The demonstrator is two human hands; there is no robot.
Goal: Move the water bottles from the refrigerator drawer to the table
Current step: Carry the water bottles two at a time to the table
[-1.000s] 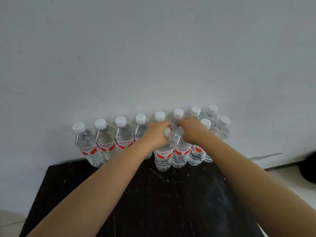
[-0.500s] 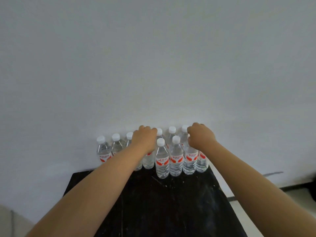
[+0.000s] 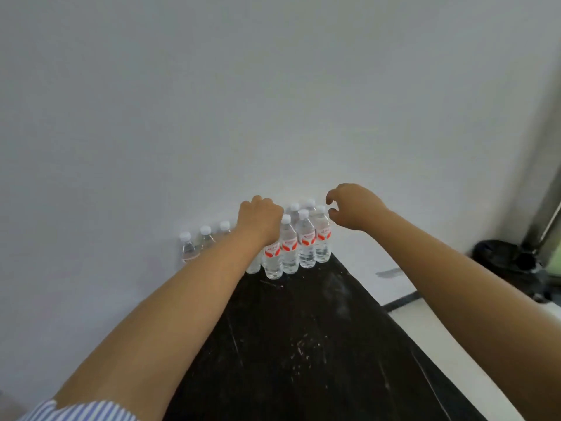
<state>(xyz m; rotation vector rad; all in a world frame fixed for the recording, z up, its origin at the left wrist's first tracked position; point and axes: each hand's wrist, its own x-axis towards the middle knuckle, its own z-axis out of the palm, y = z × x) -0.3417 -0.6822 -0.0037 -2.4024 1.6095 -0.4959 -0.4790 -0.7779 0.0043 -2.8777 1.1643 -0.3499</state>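
Several clear water bottles (image 3: 306, 247) with white caps and red labels stand in rows at the far edge of the black table (image 3: 303, 344), against the white wall. My left hand (image 3: 260, 220) is curled down over the top of one water bottle (image 3: 272, 262) at the left of the front group, and that bottle's cap is hidden. My right hand (image 3: 353, 208) hovers just right of the rightmost bottle (image 3: 322, 241), fingers curved and apart, holding nothing. More bottles (image 3: 205, 237) show to the left, partly behind my left forearm.
A white wall rises directly behind the bottles. A dark object (image 3: 510, 262) sits on the pale floor at the right, beside a grey upright edge (image 3: 546, 165). The table's scratched near surface stretches toward me between my forearms.
My right hand has come off its bottle and lifted to the right, now open. My left hand stays on a bottle top. The view has pulled back and turned right.
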